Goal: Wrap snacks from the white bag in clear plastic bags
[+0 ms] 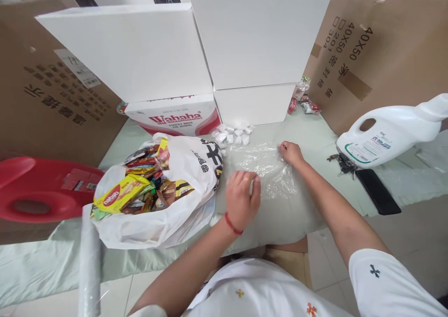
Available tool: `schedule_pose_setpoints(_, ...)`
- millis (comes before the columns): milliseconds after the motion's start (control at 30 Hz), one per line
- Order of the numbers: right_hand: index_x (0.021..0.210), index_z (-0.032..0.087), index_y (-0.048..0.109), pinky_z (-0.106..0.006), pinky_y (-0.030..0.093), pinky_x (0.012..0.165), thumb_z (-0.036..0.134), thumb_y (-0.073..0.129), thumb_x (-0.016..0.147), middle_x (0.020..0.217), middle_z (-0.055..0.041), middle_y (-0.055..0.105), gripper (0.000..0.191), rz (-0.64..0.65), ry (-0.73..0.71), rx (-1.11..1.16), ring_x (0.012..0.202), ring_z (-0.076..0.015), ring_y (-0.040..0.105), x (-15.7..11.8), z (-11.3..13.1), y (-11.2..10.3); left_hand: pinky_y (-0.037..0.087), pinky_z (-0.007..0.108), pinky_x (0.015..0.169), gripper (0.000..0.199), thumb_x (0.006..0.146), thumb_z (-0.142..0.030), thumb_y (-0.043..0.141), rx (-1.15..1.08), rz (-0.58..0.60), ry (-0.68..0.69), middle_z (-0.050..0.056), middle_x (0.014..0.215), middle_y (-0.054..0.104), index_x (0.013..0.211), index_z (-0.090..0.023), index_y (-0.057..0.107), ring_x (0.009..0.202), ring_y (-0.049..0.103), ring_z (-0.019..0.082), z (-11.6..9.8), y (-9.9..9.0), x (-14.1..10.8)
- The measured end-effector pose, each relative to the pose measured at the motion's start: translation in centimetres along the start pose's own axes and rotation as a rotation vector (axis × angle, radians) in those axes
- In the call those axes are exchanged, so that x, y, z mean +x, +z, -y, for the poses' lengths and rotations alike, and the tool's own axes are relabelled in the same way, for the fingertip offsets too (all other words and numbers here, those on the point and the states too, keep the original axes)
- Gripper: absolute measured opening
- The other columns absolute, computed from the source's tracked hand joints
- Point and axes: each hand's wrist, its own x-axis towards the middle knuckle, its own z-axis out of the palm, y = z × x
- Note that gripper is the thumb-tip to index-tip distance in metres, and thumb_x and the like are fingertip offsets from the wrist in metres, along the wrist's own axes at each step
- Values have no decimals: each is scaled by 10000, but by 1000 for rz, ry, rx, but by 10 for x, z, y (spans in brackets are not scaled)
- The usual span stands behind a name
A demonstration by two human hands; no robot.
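A thin, crinkled clear plastic film lies spread on the pale green cloth in front of me. At its right upper edge, my right hand is closed in a pinch on the film. My left hand, with a red cord at the wrist, is over the film's left side. Its fingers are curled and slightly blurred; whatever they may hold is hidden. Several small white wrapped pieces sit just beyond the film. Left of my left hand is a white plastic bag full of packaged snacks.
White boxes and a Wahaha carton stand at the back. Cardboard flanks both sides. A white jug, keys and phone lie right; a red jug and clear film roll, left.
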Motion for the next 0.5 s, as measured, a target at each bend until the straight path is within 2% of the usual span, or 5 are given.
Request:
schedule_pose_setpoints(67, 998, 203, 623, -241, 466, 637, 462, 431, 993, 776, -44, 709, 323, 19, 31, 67, 675, -151, 636, -4, 3, -5, 450, 419, 999, 330, 1031, -333, 371, 61, 185, -44, 108, 1125, 712, 1112, -196, 659, 1116, 615, 245, 6, 26, 24)
schedule_pose_setpoints(133, 1147, 186, 569, -245, 491, 605, 562, 356, 1005, 836, -66, 729, 455, 41, 81, 151, 676, -152, 659, -14, 2, -12, 328, 498, 1154, 404, 1026, -350, 366, 175, 317, -149, 136, 1402, 611, 1301, -181, 609, 1373, 475, 283, 22, 55, 38)
schedule_pose_setpoints(233, 1296, 169, 497, -256, 500, 595, 647, 541, 900, 914, -84, 731, 622, 84, 172, 228, 712, -167, 672, -41, -8, -22, 145, 589, 1230, 533, 1029, -424, 310, 259, 414, -235, 139, 1588, 423, 1478, -191, 476, 1504, 307, 296, 49, 85, 35)
schedule_pose_setpoints(333, 1321, 185, 527, -257, 468, 621, 480, 801, 708, 871, -33, 710, 734, 133, 152, 82, 706, -168, 645, -74, -20, -25, 31, 621, 1233, 574, 1027, -453, 284, 236, 410, -200, 137, 1644, 315, 1531, -210, 409, 1536, 240, 290, 63, 92, 19)
schedule_pose_setpoints(500, 973, 166, 687, -270, 444, 622, 317, 703, 693, 738, -9, 683, 319, 142, 128, 145, 648, -160, 597, -105, -45, -34, -46, 648, 1220, 560, 1020, -445, 308, 198, 398, -169, 110, 1659, 286, 1529, -240, 419, 1545, 211, 299, 80, 79, 14)
